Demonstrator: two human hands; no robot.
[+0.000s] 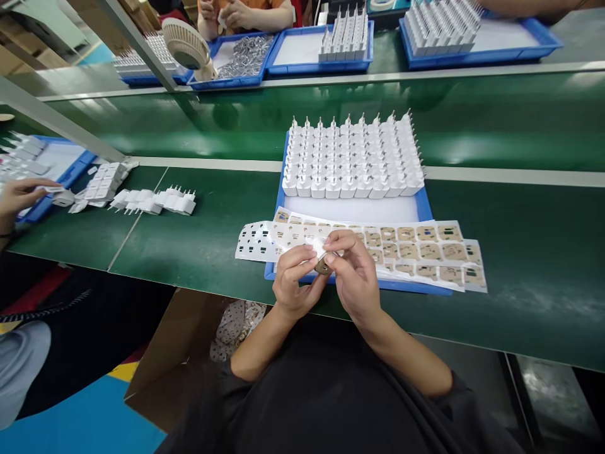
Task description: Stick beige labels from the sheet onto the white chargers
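My left hand (293, 277) and my right hand (352, 271) meet over the near edge of a blue tray (425, 205). Both pinch one small white charger plug (322, 260), with a brownish label on its face. Under my hands lie sheets of brown labels (416, 246) spread across the tray's front. A peeled sheet with empty holes (258, 241) sticks out to the left. Rows of white charger plugs (352, 157) stand prongs up in the tray's far half.
A green workbench (198, 239) runs left to right. Loose white plugs (155, 200) lie at the left, where another person's hand (21, 195) reaches over a blue tray. Across the bench, more blue trays (321, 53) hold plugs, and a person works there. A cardboard box (184, 340) stands below.
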